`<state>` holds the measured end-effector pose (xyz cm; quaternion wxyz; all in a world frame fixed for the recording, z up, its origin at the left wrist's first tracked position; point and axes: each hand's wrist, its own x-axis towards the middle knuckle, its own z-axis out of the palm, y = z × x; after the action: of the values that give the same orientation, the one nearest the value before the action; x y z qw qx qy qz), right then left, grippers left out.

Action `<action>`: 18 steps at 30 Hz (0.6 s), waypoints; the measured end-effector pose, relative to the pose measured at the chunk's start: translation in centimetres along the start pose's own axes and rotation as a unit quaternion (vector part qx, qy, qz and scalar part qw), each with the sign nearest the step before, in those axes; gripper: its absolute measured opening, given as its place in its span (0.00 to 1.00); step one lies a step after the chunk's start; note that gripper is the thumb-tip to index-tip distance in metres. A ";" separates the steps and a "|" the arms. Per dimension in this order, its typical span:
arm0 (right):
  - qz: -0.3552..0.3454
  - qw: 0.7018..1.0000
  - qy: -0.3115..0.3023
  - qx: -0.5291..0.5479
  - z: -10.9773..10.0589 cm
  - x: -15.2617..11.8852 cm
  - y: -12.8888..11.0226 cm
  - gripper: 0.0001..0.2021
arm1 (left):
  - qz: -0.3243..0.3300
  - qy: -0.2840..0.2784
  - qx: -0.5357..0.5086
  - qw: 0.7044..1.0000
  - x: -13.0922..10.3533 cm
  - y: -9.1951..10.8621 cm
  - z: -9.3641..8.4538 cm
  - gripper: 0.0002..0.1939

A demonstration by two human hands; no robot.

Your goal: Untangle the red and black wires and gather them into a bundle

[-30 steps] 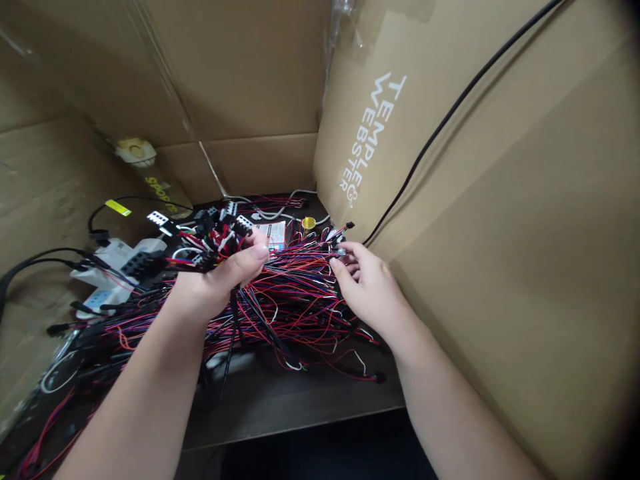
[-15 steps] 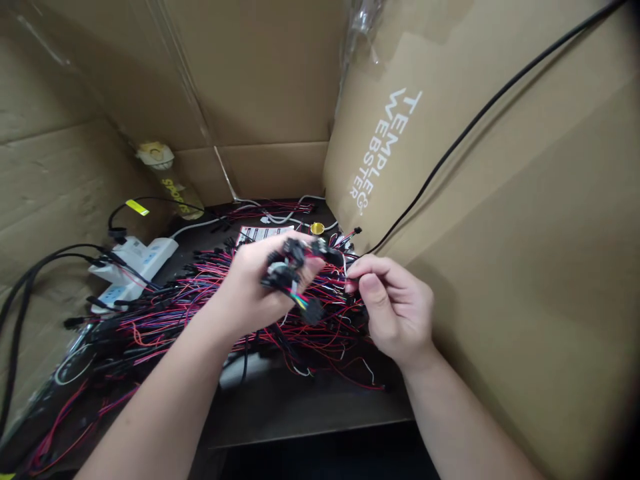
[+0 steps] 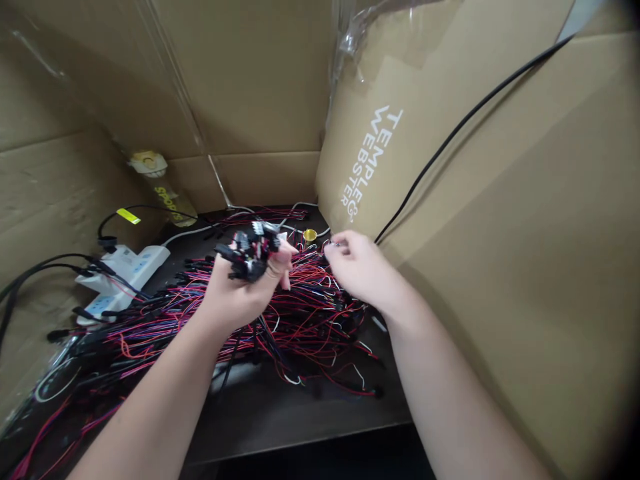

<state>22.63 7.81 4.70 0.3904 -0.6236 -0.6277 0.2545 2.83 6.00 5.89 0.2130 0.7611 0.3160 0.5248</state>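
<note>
My left hand [image 3: 240, 290] is wrapped round a bundle of wire harnesses [image 3: 250, 250], whose black and white connector ends stick up above the fist. Beneath it spreads a thick pile of red, black and purple wires [image 3: 185, 303] with dark plugs. Over the pile's far right end is my right hand [image 3: 355, 263], fingertips pinched together low among the wire ends. What lies between those fingertips is too small to make out.
A white power strip [image 3: 130, 273] with black plugs stands at the left. Behind are a bottle marked SPORTS [image 3: 170, 203] and a small yellow round item [image 3: 310, 235]. Cardboard walls [image 3: 260, 87] enclose the dark table [image 3: 305, 420]; a black cable [image 3: 450, 137] runs along the right one.
My left hand has moved left with its bundle, turning the connectors upward. My right hand has shifted away from the bundle, up and left to the pile's far end. The view has tilted slightly.
</note>
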 end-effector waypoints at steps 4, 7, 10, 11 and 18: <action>0.103 0.980 -0.017 -0.171 1.4 1.8 2.1 0.13 | -0.047 -0.007 -0.123 0.991 -0.2 -0.6 -0.5 0.18; 0.122 0.979 0.017 -0.164 2.1 2.5 3.0 0.19 | -0.059 -0.020 -0.212 0.975 -0.2 -1.2 -0.8 0.17; 0.111 0.983 0.039 -0.140 2.5 3.2 3.4 0.22 | -0.065 -0.029 -0.268 0.961 -0.1 -1.4 -1.2 0.18; 0.105 0.985 0.039 -0.128 2.5 3.3 3.5 0.23 | -0.064 -0.028 -0.276 0.959 0.0 -1.5 -1.4 0.18; 0.081 0.995 0.008 -0.051 2.4 3.2 4.8 0.21 | -0.059 -0.037 -0.266 0.962 -0.1 -1.3 -1.8 0.18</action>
<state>23.75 11.76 0.00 0.3416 -0.6933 -0.5842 0.2477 0.83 6.84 5.65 0.4495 0.6758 0.2016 0.5482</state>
